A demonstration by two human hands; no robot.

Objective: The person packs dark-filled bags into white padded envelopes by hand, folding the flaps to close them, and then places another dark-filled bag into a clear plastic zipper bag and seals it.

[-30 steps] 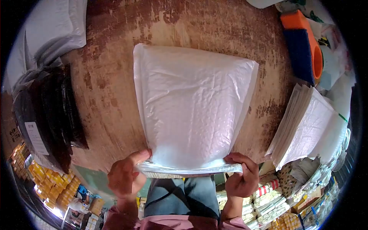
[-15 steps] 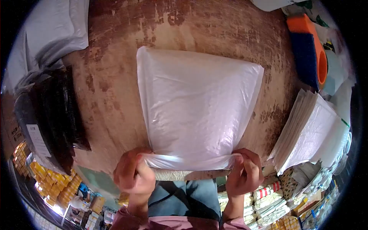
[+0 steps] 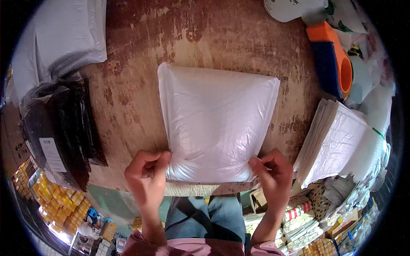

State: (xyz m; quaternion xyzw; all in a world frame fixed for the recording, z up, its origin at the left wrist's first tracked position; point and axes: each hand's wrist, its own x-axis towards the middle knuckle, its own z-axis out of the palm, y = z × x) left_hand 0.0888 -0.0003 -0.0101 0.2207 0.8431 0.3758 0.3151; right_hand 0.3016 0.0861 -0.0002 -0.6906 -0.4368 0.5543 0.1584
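Left hand [image 3: 148, 177] and right hand [image 3: 275, 177] pinch the white mailer [image 3: 217, 123] by its near corners. Apparently edge-tucking; next move calls for even pressure.

- White label [image 3: 52, 154] on the dark packets [image 3: 77, 132], left: a heading above smaller lines, too small to read.
- Brown cardboard [image 3: 12, 132], left edge: dark marks, unreadable.
- White object [image 3: 284, 10], far right: small dark characters, unreadable.
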